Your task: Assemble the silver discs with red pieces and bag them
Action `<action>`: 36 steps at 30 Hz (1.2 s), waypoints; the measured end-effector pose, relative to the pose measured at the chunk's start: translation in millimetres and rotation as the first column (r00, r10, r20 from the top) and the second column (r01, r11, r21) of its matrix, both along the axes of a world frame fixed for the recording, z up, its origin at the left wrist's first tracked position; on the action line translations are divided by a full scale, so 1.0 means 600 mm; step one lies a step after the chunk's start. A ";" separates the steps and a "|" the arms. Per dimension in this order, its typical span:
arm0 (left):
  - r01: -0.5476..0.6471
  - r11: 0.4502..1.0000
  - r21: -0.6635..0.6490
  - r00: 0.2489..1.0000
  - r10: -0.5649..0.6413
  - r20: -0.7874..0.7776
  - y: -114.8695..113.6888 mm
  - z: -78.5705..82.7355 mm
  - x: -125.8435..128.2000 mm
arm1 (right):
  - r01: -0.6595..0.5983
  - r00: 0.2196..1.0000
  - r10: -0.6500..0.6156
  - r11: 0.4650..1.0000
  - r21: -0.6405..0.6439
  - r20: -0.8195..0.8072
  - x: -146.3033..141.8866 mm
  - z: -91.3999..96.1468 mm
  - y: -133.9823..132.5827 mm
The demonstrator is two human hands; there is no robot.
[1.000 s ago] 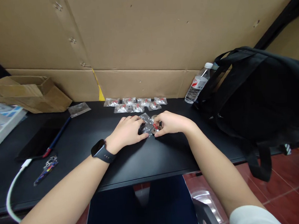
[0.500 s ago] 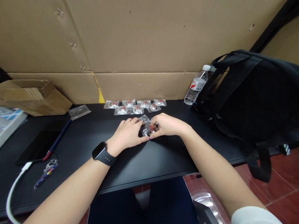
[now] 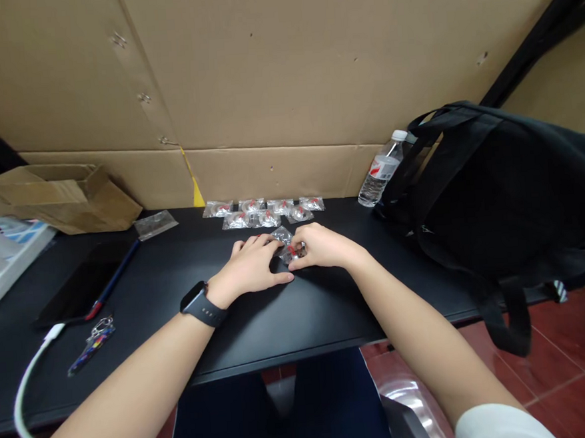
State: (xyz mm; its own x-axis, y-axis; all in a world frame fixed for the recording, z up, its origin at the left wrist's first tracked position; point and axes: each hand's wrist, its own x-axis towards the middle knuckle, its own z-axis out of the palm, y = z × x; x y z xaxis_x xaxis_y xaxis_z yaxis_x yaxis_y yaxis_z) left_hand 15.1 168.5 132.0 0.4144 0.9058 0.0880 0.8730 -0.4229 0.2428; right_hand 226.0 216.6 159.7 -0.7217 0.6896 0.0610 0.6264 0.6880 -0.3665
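On the black table, a small clear plastic bag (image 3: 280, 234) lies between my two hands. My left hand (image 3: 252, 265), palm down with a dark watch on the wrist, has its fingers spread. Its fingertips touch the bag's left side and the thumb stretches out apart. My right hand (image 3: 319, 246) pinches a small shiny item with a red part (image 3: 291, 251) at the bag's near end. Whether that item is inside the bag I cannot tell. A bit of red shows just beyond my left fingers. Behind the hands lie several clear packets (image 3: 268, 218) holding round pieces with red parts.
A flat clear bag (image 3: 155, 224) lies near a brown cardboard box (image 3: 91, 200). Left are a white tray (image 3: 10, 265), a dark phone-like device (image 3: 86, 283) with a white cable, and a keychain (image 3: 91, 345). Right stand a water bottle (image 3: 380, 173) and a black backpack (image 3: 516, 197).
My left thumb has moved nearer to me, away from the right thumb. My right hand has shifted slightly left with the red-marked item. The camera view has tilted slightly.
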 end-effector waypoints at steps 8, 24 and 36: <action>0.011 1.000 -0.024 1.000 -0.011 -0.006 0.008 -0.006 -0.010 | -0.022 0.999 0.024 0.998 -0.053 0.043 0.022 0.008 0.007; 0.006 1.000 0.007 1.000 -0.006 0.007 0.016 -0.017 -0.011 | 0.024 0.999 -0.025 1.000 -0.016 -0.024 0.013 0.007 0.003; 0.001 1.000 -0.021 1.000 0.000 0.030 0.020 -0.018 -0.011 | 0.008 0.987 -0.003 1.000 0.028 -0.161 0.002 -0.009 0.010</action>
